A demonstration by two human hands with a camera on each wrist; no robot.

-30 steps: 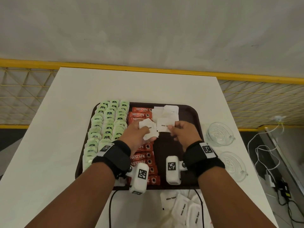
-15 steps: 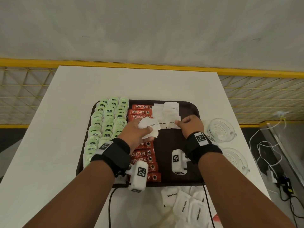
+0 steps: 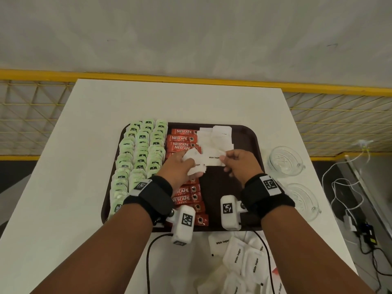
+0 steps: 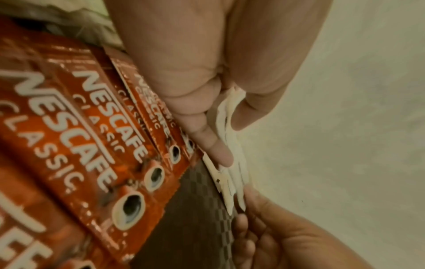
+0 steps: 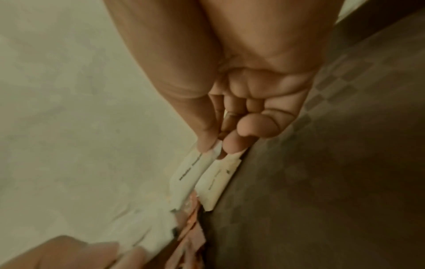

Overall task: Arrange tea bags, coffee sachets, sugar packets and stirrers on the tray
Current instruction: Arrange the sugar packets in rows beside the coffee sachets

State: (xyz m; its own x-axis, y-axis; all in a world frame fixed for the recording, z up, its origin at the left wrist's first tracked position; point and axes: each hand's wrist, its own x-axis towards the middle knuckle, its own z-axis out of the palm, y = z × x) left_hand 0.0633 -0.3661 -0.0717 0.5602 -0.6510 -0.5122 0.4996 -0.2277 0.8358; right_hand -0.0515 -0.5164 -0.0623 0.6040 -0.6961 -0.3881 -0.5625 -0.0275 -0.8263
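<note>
Left hand: the left hand (image 3: 180, 166) grips a small fan of white sugar packets (image 3: 194, 164) between thumb and fingers, above the middle of the tray. It likely serves as a supply, so packets can be taken off one at a time.
Right hand: the right hand (image 3: 239, 164) pinches the right edge of a single sugar packet (image 3: 214, 159) marked "White Sugar". The thumb and fingertips are closed on it and the other fingers are curled under, a light hold suited to laying a thin packet flat.
Tray: the dark brown tray (image 3: 250, 145) sits mid-table, and its right part is bare. That part is probably left for the remaining sugar and the stirrers.
Tea bags: green tea bags (image 3: 140, 158) fill the left side in overlapping columns running from far to near.
Coffee: red coffee sachets (image 3: 184, 137) run in one overlapping column just right of the tea. The left hand hides its middle part.
Sugar laid so far: a short white stack (image 3: 214, 137) lies at the far end, right of the coffee. The held packet hovers at its near end, which suggests the row grows toward the person.
Loose sugar: more packets (image 3: 239, 257) lie in a heap on the table near the person, off the tray.
Stirrers: none can be seen.
Glass dishes: two clear dishes (image 3: 283, 162) stand right of the tray.
</note>
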